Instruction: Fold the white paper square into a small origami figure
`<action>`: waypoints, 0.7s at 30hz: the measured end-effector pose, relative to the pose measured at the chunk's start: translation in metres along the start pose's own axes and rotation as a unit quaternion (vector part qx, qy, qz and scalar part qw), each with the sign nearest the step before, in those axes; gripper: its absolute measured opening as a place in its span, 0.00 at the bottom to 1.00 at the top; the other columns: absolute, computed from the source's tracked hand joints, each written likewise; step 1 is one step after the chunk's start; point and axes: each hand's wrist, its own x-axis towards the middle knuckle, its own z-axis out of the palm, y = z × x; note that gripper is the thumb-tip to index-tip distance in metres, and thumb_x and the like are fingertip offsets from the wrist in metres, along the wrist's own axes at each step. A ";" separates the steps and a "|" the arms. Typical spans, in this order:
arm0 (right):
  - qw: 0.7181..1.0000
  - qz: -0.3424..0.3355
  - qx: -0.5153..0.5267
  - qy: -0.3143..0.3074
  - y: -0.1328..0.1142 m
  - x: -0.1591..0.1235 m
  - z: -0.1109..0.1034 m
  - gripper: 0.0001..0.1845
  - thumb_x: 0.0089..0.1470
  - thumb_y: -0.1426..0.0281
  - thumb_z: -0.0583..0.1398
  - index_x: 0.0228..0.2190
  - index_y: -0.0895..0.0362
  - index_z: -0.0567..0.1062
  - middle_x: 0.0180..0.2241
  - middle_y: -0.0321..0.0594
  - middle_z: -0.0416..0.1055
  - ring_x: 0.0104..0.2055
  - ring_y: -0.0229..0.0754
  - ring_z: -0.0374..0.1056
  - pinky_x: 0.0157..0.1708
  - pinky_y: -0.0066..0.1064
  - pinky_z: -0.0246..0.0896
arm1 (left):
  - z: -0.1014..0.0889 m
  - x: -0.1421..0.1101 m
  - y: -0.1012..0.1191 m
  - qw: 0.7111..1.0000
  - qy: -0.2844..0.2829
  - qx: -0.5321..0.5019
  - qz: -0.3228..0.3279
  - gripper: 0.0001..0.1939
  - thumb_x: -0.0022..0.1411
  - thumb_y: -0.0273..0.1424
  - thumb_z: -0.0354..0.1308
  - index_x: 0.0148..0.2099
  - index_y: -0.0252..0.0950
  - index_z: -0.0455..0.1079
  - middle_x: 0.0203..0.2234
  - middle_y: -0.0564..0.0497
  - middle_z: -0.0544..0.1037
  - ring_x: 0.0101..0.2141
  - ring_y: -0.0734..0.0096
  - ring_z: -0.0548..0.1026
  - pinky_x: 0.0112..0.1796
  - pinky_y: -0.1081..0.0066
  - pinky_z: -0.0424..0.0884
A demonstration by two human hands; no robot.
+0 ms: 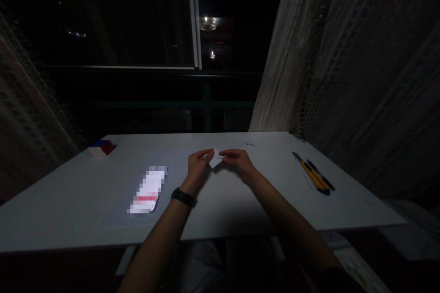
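Note:
A small piece of folded white paper [215,161] is held up between my two hands above the white table. My left hand [198,165] pinches its left side, thumb and fingers closed on it; a dark band is around that wrist. On the paper's right edge, the fingers of my right hand [238,160] are closed as well. A crease or flap line crosses the paper near its top. Dim light hides the finer folds.
On the white table [227,210], a lit phone [148,191] lies left of my hands. A colored cube [101,147] sits at the back left. Rightward lie a yellow utility knife [313,175] and a dark pen [320,174]. Small dark scraps [250,143] lie behind my right hand.

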 end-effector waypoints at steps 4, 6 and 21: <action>0.999 0.035 0.005 -0.014 -0.002 -0.002 -0.001 0.16 0.30 0.71 0.67 0.29 0.59 0.78 0.24 0.38 0.73 0.26 0.38 0.67 0.31 0.33 0.61 | 0.000 0.000 0.001 1.000 -0.009 0.020 -0.005 0.17 0.41 0.36 0.66 0.34 0.30 0.76 0.30 0.43 0.78 0.31 0.64 0.74 0.34 0.68 0.68; 0.998 0.052 0.012 -0.024 -0.003 -0.002 -0.003 0.15 0.31 0.71 0.67 0.29 0.59 0.78 0.25 0.38 0.73 0.26 0.39 0.67 0.32 0.34 0.62 | 0.000 0.000 0.000 0.999 -0.019 0.030 -0.011 0.17 0.41 0.36 0.66 0.34 0.29 0.76 0.30 0.43 0.78 0.31 0.64 0.74 0.35 0.68 0.67; 0.976 -0.087 -0.166 -0.106 -0.002 0.001 -0.012 0.14 0.34 0.66 0.68 0.26 0.61 0.79 0.27 0.43 0.74 0.28 0.40 0.67 0.31 0.36 0.62 | 0.003 -0.006 0.006 0.997 -0.047 0.064 -0.021 0.15 0.39 0.34 0.66 0.31 0.30 0.76 0.26 0.43 0.78 0.30 0.64 0.74 0.32 0.69 0.67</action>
